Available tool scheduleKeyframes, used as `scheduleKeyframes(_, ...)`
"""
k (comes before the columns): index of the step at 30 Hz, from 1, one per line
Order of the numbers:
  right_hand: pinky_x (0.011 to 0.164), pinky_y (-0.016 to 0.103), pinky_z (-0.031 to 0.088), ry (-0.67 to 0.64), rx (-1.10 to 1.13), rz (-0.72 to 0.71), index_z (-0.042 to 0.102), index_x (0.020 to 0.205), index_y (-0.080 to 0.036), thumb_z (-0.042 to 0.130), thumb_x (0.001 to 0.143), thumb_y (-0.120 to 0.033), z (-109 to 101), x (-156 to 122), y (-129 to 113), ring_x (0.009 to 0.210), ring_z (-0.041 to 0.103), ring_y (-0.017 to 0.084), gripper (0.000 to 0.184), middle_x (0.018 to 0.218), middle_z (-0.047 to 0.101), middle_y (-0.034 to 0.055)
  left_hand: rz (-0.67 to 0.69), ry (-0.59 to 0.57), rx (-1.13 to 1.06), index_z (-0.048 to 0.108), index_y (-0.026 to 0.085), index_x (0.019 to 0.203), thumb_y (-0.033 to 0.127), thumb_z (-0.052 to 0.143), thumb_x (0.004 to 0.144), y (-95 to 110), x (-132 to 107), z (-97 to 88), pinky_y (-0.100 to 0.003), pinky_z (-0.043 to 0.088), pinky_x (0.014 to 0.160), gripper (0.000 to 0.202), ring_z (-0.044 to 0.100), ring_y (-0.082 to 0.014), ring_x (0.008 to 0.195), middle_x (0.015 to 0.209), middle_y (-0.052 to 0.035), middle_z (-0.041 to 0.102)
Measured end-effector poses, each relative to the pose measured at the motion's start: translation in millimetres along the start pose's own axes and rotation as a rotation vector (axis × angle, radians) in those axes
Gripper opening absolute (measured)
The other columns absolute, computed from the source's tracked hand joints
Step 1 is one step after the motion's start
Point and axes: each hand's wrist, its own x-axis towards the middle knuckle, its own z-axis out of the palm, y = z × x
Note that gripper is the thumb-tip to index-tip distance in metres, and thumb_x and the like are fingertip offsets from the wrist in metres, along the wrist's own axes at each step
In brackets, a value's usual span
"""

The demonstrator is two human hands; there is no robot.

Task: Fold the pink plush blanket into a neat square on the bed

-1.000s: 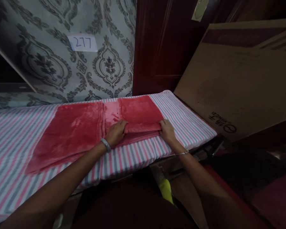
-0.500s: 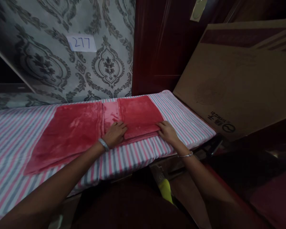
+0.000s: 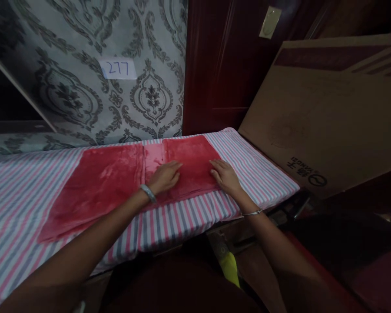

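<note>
A red plush cloth [image 3: 101, 187] lies spread along a table covered with a pink, white and grey striped sheet [image 3: 26, 174]. Its right end is folded over into a smaller doubled panel [image 3: 192, 158]. My left hand [image 3: 164, 177] rests flat on the left part of that panel, fingers stretched out, a silver bangle on the wrist. On the panel's right edge lies my right hand [image 3: 224, 176], palm down with fingers extended and a thin bracelet on the wrist. Neither hand grips anything.
A large cardboard sheet [image 3: 329, 113] leans at the right, against the table's end. Behind stand a dark red door [image 3: 224, 65] and patterned wallpaper with a paper label reading 277 [image 3: 117, 68]. A yellow-green object [image 3: 230, 267] shows on the dark floor below the table edge.
Both hands let go of the folded panel's near edge, which they pinched a second ago, and slid forward onto its top, now lying flat. The fold has settled down.
</note>
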Motion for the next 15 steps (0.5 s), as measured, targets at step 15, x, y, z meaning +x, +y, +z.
scheduleKeyframes(15, 0.119, 0.066, 0.022, -0.272, -0.142, 0.056, 0.038, 0.157, -0.029, 0.045, 0.102, -0.050, 51.4, 21.9, -27.9, 0.154, 0.023, 0.033, 0.059, 0.166, 0.030, 0.0108, -0.302, -0.101, -0.034, 0.055, 0.022, 0.145, 0.051, 0.059, 0.088, -22.4, 35.0, 51.3, -0.059, 0.031, 0.116, 0.064, 0.039, -0.0369, 0.146, 0.156, -0.0188, 0.046)
